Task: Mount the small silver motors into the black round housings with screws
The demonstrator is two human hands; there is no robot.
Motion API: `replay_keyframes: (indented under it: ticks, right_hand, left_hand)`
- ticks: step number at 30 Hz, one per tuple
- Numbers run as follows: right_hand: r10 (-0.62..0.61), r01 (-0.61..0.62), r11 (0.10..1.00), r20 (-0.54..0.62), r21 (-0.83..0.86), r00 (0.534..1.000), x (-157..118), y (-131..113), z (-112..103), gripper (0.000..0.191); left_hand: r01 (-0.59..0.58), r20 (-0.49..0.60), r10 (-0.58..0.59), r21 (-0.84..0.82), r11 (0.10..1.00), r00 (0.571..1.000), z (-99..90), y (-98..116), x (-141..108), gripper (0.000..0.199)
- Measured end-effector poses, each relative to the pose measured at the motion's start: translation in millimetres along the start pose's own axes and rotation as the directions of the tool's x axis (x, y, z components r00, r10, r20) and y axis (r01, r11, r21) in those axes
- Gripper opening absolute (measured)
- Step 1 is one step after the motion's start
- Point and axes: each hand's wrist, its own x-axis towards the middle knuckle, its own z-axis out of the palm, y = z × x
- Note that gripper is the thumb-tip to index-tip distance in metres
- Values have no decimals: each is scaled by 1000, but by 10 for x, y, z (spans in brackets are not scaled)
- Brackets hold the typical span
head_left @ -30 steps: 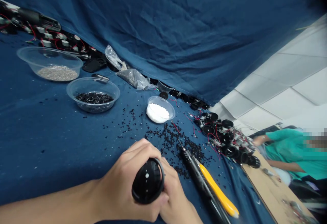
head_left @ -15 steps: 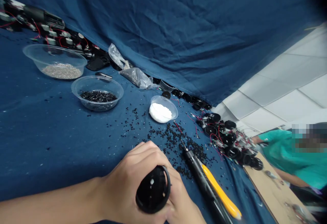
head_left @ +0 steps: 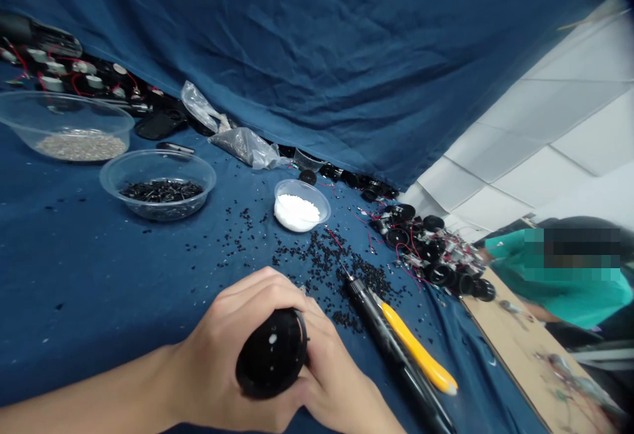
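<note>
Both my hands are clenched around a glossy black part (head_left: 271, 358), which I hold above the near edge of the blue-clothed table (head_left: 123, 275). My left hand (head_left: 222, 348) curls about its left side, and my right hand (head_left: 331, 355) grips it from the right. Its rounded end faces up and back at me; the long axis appears to run away from me, down between my palms, though my fingers hide most of its length and the pale spots on the end are too small to read. To the right of my right hand lies a black electric screwdriver (head_left: 393, 351), handle toward the table's near right corner, thin bit pointing toward the far edge, into a spill of tiny black pieces (head_left: 364, 274). A yellow-handled tool (head_left: 421, 348) lies alongside, nearly parallel. Past the spill sits a small tub (head_left: 324, 204) of white pieces; farther left stand a bowl of black pieces (head_left: 111, 183) and a larger bowl of greyish bits (head_left: 22, 125). A plastic bag (head_left: 245, 146) lies along the far edge, and black housings with red wires (head_left: 436, 249) are heaped at the right edge.
</note>
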Motion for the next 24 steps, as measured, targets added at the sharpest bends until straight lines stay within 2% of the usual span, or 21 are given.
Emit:
replay_keyframes:
  ticks: [5, 12, 16, 21, 24]
  right_hand:
    - [-22, 22, 999, -4, -41, 1000, -21, 11, 21, 49]
    - [-121, 109, 991, -168, -80, 978, -20, 19, 113, 38]
    - [-147, 133, 988, -201, -82, 969, -18, 29, 135, 33]
    - [-136, 118, 984, -136, -137, 981, 9, 80, 119, 40]
    - [-142, 120, 959, -69, -257, 987, 53, 112, 121, 43]
  left_hand:
    - [14, -23, -14, -10, 1000, 1000, 20, -15, -13, 45]
    - [58, -41, -56, 40, 998, 998, 61, 40, -93, 47]
    - [67, -79, -60, 83, 994, 995, 73, 51, -81, 48]
    - [97, -23, -95, 118, 988, 995, 23, 28, -81, 42]
    - [259, -39, -257, 252, 932, 966, -60, -61, -127, 39]
